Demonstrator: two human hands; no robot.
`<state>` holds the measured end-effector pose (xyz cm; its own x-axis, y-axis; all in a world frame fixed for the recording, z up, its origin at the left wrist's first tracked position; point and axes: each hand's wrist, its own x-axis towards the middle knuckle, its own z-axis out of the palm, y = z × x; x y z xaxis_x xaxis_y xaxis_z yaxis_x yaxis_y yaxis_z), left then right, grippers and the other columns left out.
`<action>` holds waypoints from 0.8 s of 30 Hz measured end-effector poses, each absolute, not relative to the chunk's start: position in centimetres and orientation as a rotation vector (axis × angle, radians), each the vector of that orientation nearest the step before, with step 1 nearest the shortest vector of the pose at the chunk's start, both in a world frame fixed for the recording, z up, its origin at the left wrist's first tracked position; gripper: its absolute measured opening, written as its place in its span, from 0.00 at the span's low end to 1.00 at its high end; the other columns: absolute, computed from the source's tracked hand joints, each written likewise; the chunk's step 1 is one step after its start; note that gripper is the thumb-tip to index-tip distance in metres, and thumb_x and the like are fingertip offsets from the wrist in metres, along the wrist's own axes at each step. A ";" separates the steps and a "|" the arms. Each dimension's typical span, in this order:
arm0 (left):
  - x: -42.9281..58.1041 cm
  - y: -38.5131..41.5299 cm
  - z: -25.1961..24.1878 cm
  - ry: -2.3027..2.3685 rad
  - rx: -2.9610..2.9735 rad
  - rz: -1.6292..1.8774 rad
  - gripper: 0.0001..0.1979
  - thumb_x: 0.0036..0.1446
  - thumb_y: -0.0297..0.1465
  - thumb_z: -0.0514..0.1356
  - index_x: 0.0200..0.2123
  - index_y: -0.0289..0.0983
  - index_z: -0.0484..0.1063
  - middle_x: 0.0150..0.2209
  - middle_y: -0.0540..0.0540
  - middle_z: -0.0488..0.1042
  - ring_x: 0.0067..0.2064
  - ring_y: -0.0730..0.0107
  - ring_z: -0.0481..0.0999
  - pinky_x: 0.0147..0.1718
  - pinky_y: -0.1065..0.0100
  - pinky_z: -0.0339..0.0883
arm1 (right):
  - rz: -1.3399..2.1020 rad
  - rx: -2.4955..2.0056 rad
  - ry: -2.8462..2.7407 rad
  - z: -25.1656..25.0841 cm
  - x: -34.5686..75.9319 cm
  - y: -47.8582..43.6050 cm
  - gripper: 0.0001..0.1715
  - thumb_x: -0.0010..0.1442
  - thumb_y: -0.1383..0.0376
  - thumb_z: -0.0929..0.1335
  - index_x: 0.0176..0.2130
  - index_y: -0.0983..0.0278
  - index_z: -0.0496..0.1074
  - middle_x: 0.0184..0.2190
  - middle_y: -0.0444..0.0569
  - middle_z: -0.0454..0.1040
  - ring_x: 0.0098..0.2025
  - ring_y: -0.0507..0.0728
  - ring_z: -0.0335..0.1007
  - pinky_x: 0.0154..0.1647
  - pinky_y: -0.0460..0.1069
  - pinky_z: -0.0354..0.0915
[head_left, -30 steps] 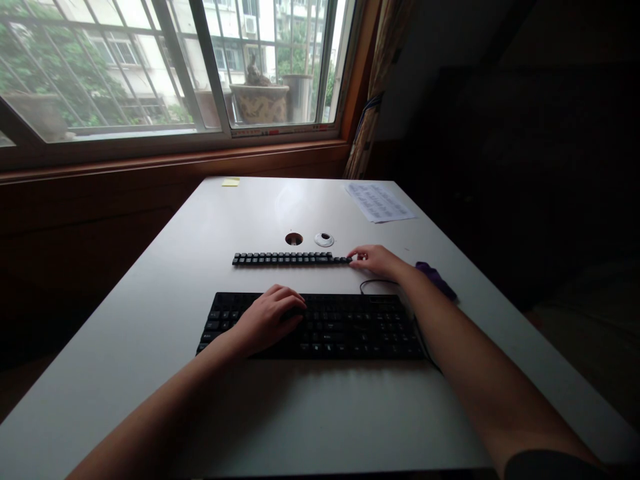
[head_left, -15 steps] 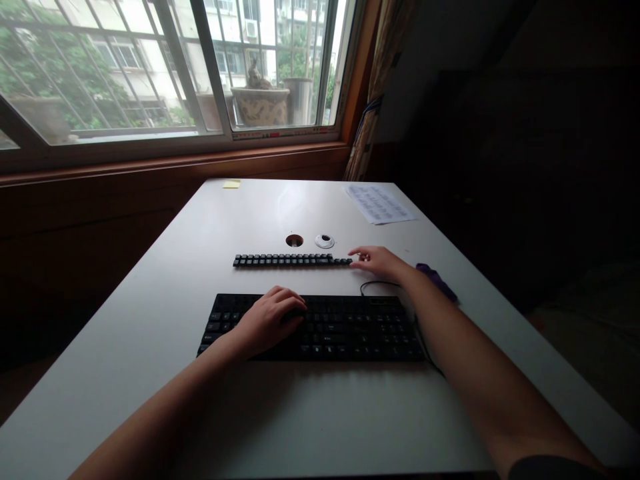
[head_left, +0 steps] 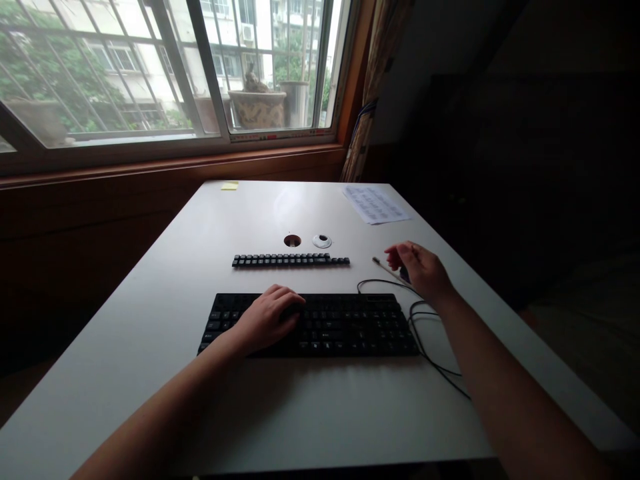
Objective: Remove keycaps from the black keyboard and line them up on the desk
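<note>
My left hand rests on the black keyboard, its fingers laid over the upper left half, flat rather than gripping. Keycaps seem absent from parts of the keyboard's upper area, though it is dark there. Behind it a row of loose black keycaps lies lined up on the table. My right hand hovers right of that row, fingers loosely bent and nothing visible between them. Under its fingertips lies a thin pale stick with a dark tip; its near end is hidden. Behind the hand shows a bit of purple cloth.
A black cable loops beside the keyboard's right end. Beyond the keycaps are a round hole in the white table and a white ring-shaped cover. Printed sheets and a yellow sticky note lie at the far edge.
My right hand has left the right end of the keycap row and moved right, uncovering the pale stick. My left hand stays on the keyboard. The view has shifted slightly.
</note>
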<state>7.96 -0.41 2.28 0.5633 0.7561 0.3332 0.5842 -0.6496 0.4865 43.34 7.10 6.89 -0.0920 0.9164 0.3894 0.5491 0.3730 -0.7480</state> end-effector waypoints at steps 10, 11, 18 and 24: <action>8.0 -0.2 2.1 1.153 2.460 0.783 0.09 0.66 0.32 0.55 0.47 0.40 0.71 0.45 0.44 0.75 0.50 0.58 0.71 0.51 0.56 0.68 | 0.053 -1.404 -1.516 5.7 43.3 0.8 0.23 0.70 0.54 0.56 0.27 0.60 0.64 0.25 0.46 0.66 0.30 0.56 0.64 0.34 0.51 0.60; 8.0 -0.2 2.0 1.162 2.460 0.785 0.09 0.67 0.33 0.55 0.47 0.40 0.71 0.45 0.44 0.75 0.50 0.58 0.71 0.51 0.56 0.68 | 0.031 -1.431 -1.513 5.5 43.2 0.7 0.23 0.70 0.54 0.56 0.28 0.60 0.65 0.25 0.46 0.67 0.29 0.56 0.65 0.33 0.50 0.60; 8.0 -0.2 1.9 1.187 2.481 0.776 0.10 0.67 0.34 0.55 0.48 0.40 0.71 0.45 0.43 0.75 0.51 0.58 0.70 0.51 0.56 0.68 | -0.101 -1.519 -1.700 4.0 42.1 0.9 0.21 0.70 0.55 0.58 0.30 0.61 0.68 0.22 0.47 0.71 0.26 0.57 0.69 0.32 0.50 0.60; 8.0 -0.2 1.8 1.178 2.502 0.785 0.09 0.66 0.34 0.56 0.47 0.40 0.72 0.45 0.43 0.75 0.50 0.58 0.71 0.51 0.55 0.68 | -0.181 -1.543 -1.842 3.0 42.1 0.9 0.21 0.69 0.55 0.58 0.28 0.61 0.67 0.21 0.48 0.71 0.25 0.57 0.68 0.32 0.51 0.60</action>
